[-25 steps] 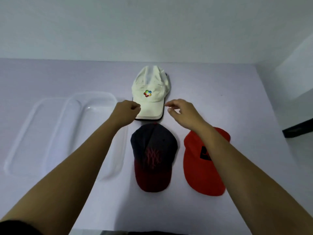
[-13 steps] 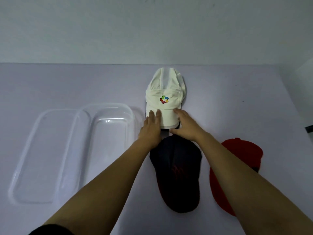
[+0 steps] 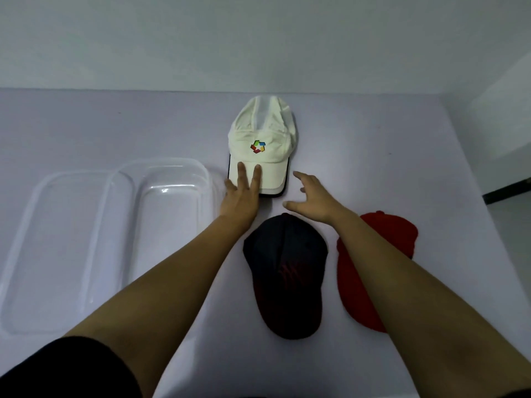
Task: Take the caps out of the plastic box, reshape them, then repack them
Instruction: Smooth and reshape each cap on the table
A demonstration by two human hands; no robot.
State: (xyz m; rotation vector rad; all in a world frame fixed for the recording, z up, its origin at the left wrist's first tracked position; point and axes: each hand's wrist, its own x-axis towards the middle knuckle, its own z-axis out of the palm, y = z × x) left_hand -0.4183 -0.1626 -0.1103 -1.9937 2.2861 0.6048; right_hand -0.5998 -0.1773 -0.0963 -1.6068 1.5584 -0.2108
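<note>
White cap [image 3: 263, 145] lies on desk [image 3: 115, 130], long axis running away from the person, brim nearest. Left hand [image 3: 240, 196] flat, fingers spread on brim. Right hand [image 3: 311, 196] open, empty, just right of brim. Plastic box [image 3: 169, 173] sits left.
</note>
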